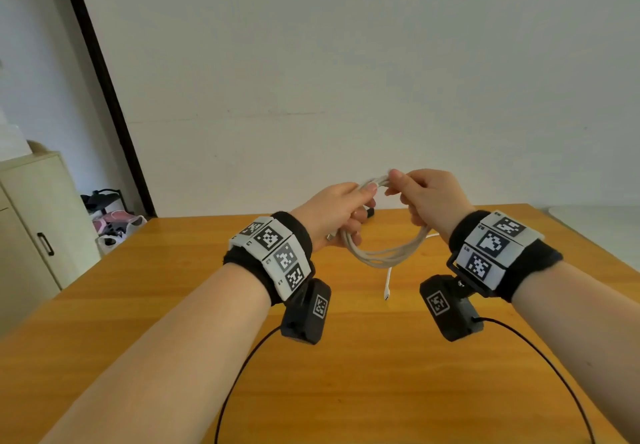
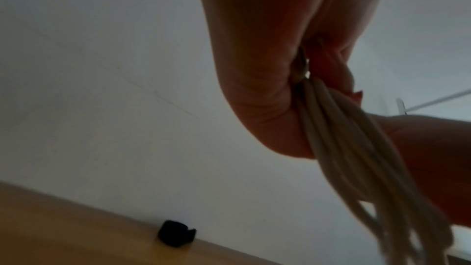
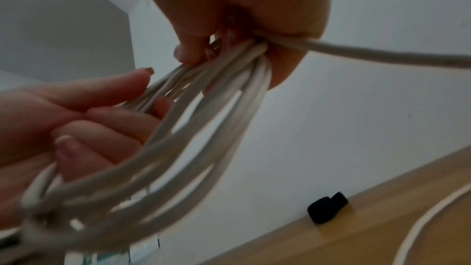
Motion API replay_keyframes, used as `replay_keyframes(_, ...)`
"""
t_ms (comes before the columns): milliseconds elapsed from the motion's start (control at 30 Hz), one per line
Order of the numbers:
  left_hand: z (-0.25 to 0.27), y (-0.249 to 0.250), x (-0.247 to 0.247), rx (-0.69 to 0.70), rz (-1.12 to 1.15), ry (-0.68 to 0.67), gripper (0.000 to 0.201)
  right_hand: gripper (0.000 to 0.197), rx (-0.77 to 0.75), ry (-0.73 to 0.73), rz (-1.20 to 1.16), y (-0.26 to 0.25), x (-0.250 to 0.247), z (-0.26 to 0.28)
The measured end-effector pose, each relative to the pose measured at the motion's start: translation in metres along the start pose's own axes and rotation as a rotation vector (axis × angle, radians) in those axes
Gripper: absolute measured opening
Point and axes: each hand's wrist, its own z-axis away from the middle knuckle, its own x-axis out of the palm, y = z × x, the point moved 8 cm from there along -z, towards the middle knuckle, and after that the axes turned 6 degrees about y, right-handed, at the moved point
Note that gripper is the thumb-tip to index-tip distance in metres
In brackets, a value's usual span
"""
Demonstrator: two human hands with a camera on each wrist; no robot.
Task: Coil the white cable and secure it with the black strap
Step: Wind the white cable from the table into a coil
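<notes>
Starting off to the left of the coil, there's a cream cabinet point(image 1: 33, 215) against the wall with some bags point(image 1: 116, 227) on the floor next to it, all well away from the action.

The left hand point(image 1: 337, 216) is up above the wooden surface point(image 1: 173, 287), fingers curled round the left side of the white cable point(image 1: 384, 253), so it's properly gripping the bundle. From the left wrist view you can see several strands packed together running out of the fist.

The coil itself hangs between the two hands in a loose loop of several turns, clear of the surface (a bit messy, the turns aren't lined up neatly). One loose end drops down below the coil and its small connector point(image 1: 387, 295) is down by the surface, though I can't tell if it's touching.

The black strap point(image 1: 370, 212) is sitting on the surface behind the coil, near the far edge by the wall, mostly hidden by the left hand in the head view. The wrist views show it better, curled up and nobody touching it.

To the right of the coil, the right hand point(image 1: 427, 197) is closed on the cable's top right side, thumb and fingers pinching the strands. Another stretch of cable trails off from this hand onto the surface further right.
</notes>
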Motion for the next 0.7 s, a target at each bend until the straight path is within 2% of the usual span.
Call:
replay_keyframes(100,0.002,-0.001,0.005,-0.014,-0.041,-0.02,0.027,0.036,0.092,0.049,-0.129,0.008,-0.004,-0.003)
replay_keyframes(267,0.003,0.004,0.009,0.063,-0.19,0.015,0.024,0.032,0.15,0.126,-0.268,0.01,-0.005,-0.003)
replay_keyframes(467,0.009,0.0,0.009,-0.042,-0.026,-0.085,0.031,0.031,0.165,0.064,-0.304,0.009,0.0,0.003)
replay_keyframes(700,0.014,0.002,0.015,-0.039,-0.024,-0.092,0.037,0.029,0.21,0.06,-0.507,0.01,0.0,0.006)
